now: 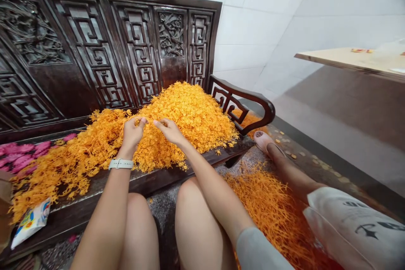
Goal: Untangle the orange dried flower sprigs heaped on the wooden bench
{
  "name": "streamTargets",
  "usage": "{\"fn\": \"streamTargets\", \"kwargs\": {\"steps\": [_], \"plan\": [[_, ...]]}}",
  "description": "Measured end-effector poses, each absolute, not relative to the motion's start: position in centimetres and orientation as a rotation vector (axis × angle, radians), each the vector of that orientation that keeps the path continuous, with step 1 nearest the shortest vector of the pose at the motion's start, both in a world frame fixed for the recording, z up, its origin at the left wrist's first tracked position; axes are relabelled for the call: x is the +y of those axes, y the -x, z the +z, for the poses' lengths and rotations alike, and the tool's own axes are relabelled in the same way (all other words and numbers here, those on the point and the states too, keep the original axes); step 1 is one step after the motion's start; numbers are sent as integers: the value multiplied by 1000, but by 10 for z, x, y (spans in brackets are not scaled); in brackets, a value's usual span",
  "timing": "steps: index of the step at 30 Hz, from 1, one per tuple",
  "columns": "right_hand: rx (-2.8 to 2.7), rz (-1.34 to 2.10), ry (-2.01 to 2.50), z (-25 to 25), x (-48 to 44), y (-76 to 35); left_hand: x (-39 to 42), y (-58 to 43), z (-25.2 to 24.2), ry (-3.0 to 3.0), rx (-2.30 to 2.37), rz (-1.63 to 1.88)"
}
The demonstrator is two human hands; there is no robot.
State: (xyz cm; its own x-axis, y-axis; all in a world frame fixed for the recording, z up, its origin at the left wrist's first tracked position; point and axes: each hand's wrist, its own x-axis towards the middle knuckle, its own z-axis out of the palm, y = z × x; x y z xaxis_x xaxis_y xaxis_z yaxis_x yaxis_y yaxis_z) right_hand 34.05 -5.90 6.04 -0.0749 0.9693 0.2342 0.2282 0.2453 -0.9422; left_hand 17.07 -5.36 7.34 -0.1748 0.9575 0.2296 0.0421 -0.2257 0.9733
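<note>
My left hand [133,133], with a pale watch band at the wrist, hangs over a heap of yellow-orange artificial flower pieces [190,109] on a dark wooden bench [139,182]. Its thumb and forefinger are pinched together. Just to the right, my right hand [171,130] is also closed in a pinch, its fingertips pointing toward the left hand with a small gap between. Anything in either pinch is too small to tell from the yellow pieces behind. Left of the heap spreads a looser, stringier pile of similar orange pieces [79,156].
Pink artificial flowers [22,154] lie at the bench's left end, near a white packet [31,223]. A carved backrest [88,50] and curved armrest [267,112] bound the seat. Stringy orange pieces [268,206] fill the floor at right, beside another person's leg [294,173]. A tabletop [341,57] juts in.
</note>
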Motion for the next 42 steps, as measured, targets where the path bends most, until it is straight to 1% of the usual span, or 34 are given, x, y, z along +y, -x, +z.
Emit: {"fn": "streamTargets", "kwargs": {"steps": [3,6,11,13,15,18,21,23,25,28,30,32,35,38,42], "plan": [[-1590,949,1144,59,-58,-350,-54,-171,75,-1135,1149,1482],[-1500,948,1112,57,-53,-351,-55,-169,83,-989,1021,1467],[-1232,969,1088,58,-49,-335,-63,-171,97,-1187,921,1176],[-1154,982,1077,61,-48,-329,-67,-177,99,-1258,940,1144],[-1000,1001,1062,67,-47,-328,-70,-182,100,-1219,910,1149],[-708,993,1088,76,-41,-341,-76,-178,104,-922,759,1183],[-629,937,1129,82,-37,-362,-81,-160,113,-582,622,1388],[-678,903,1128,83,-35,-371,-81,-148,116,-472,576,1498],[-831,802,1188,82,-33,-371,-78,-141,115,-465,610,1496],[-1148,507,1426,78,-30,-360,-69,-146,105,-521,735,1430],[-1273,369,1524,75,-32,-348,-64,-155,99,-569,799,1415],[-1361,361,1455,73,-38,-336,-62,-165,95,-645,863,1390],[-1575,449,1182,75,-47,-325,-62,-179,97,-777,926,1363],[-1755,391,1081,74,-47,-324,-65,-186,104,-797,783,1443],[-1706,388,1114,65,-35,-327,-69,-184,114,-682,598,1435]]}}
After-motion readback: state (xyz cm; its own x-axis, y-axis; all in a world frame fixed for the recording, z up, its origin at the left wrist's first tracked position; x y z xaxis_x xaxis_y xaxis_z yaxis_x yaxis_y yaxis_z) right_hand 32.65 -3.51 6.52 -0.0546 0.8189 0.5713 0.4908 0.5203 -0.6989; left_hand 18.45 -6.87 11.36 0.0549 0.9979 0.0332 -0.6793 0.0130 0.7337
